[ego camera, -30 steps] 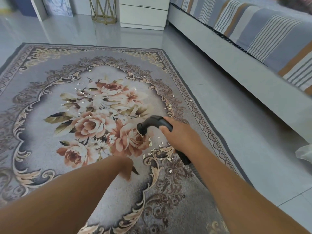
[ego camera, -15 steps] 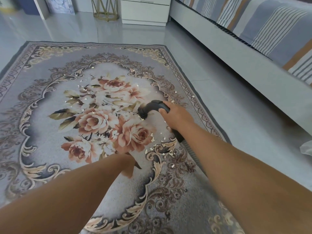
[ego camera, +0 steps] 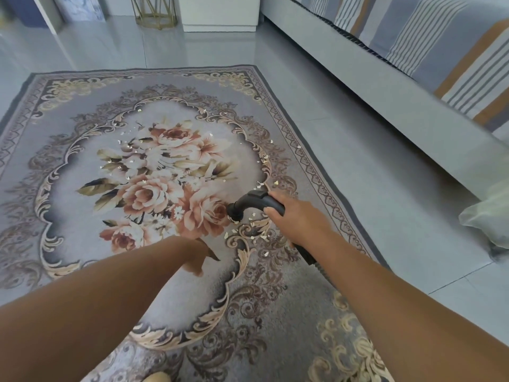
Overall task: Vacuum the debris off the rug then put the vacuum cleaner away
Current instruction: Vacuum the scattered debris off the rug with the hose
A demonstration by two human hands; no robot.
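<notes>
A grey floral rug (ego camera: 82,230) covers the floor in front of me. Small pale debris flakes (ego camera: 254,235) lie scattered over its flower centre and right border. My right hand (ego camera: 297,219) grips the black curved vacuum handle (ego camera: 252,201), whose open end points down at the rug just left of the flakes. A ribbed hose (ego camera: 322,267) runs back from the handle under my right forearm. My left hand (ego camera: 199,256) presses on the rug with fingers pointing down, holding nothing. The vacuum's body is hidden.
A bed (ego camera: 399,86) with a striped blue, white and tan cover runs along the right. A white cabinet (ego camera: 220,15) and a gold wire stand (ego camera: 154,12) are at the back. A pale bag (ego camera: 487,219) lies on the tiled floor at right.
The view has pulled back and tilted up. My right hand brought the handle's end back toward me, from the flower centre to the flakes by the rug's scrolled border. My left hand stays planted.
</notes>
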